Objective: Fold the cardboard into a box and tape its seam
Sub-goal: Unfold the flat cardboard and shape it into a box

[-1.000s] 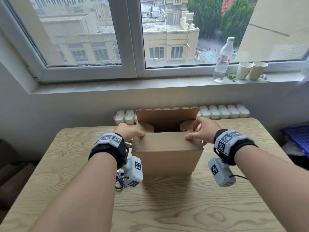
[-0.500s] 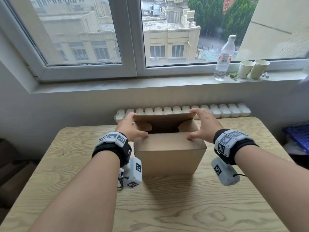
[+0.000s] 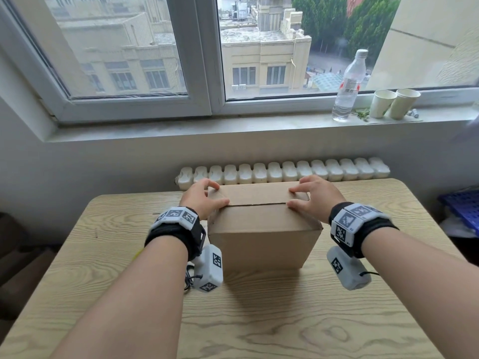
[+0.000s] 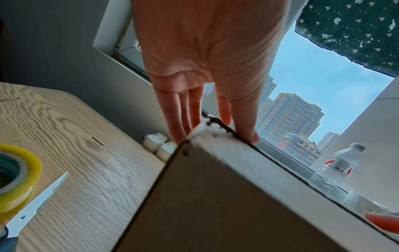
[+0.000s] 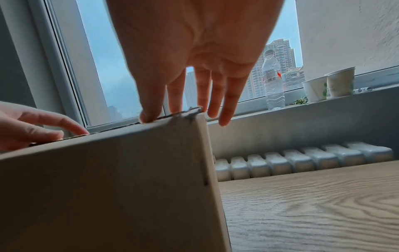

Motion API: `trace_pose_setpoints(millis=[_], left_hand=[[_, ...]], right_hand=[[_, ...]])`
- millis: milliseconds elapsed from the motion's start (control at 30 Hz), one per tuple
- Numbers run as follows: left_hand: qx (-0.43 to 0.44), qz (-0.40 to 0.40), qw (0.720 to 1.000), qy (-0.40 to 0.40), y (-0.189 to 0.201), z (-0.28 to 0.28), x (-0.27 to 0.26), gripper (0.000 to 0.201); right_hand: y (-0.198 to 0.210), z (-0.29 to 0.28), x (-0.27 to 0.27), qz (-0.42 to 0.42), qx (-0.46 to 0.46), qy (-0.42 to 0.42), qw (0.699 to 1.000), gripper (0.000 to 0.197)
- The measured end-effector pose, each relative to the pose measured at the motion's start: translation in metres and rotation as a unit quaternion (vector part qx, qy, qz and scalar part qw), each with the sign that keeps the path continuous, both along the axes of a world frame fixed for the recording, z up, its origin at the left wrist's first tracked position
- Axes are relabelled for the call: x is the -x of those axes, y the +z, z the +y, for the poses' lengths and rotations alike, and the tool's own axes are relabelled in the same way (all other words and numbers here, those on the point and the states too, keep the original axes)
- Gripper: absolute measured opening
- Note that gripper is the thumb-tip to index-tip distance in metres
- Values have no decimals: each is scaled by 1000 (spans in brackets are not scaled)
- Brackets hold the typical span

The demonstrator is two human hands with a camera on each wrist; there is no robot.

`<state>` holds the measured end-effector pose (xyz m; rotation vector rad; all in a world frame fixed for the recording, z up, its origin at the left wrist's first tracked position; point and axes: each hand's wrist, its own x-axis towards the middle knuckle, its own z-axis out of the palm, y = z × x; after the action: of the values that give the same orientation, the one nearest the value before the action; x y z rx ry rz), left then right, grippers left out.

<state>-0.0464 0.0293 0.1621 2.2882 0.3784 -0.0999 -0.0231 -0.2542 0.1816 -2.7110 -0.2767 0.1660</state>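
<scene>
The box (image 3: 261,229) stands on the worktop (image 3: 259,320) between the two hands. Its two top flaps are folded down flat, and they meet in one thin line across the top, the seam (image 3: 259,203). No tape is on it yet, as far as I can see.

The left hand (image 3: 203,200) lies on the left end of the top, with the fingers spread out and pressing down. The right hand (image 3: 315,196) does the same on the right end. Neither hand pinches anything. I think they press like this so the flaps do not pop back up before the tape goes on.

Down by the left wrist lie one roll of yellow tape (image 4: 15,180) and one pair of scissors (image 4: 32,208). They are close to the left hand, ready for the next job.

Past the hands is one white radiator (image 3: 285,172) under the window. On the sill, beyond the right hand, stand one water bottle (image 3: 348,86) and two paper cups (image 3: 394,103), side by side; something small lies next to them, too tiny to tell.
</scene>
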Motion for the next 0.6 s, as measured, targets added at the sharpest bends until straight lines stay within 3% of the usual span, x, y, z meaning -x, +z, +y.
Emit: trace_pose_setpoints(millis=[333,600], left_hand=[[-61,-4,998,-4,2,-5,2,48],[-41,-2,999,-1,3,-9,5,57]], right_hand=[[7,28,0,-19,8,81,996,20],[10,84,17,-18,21,184,982,36]])
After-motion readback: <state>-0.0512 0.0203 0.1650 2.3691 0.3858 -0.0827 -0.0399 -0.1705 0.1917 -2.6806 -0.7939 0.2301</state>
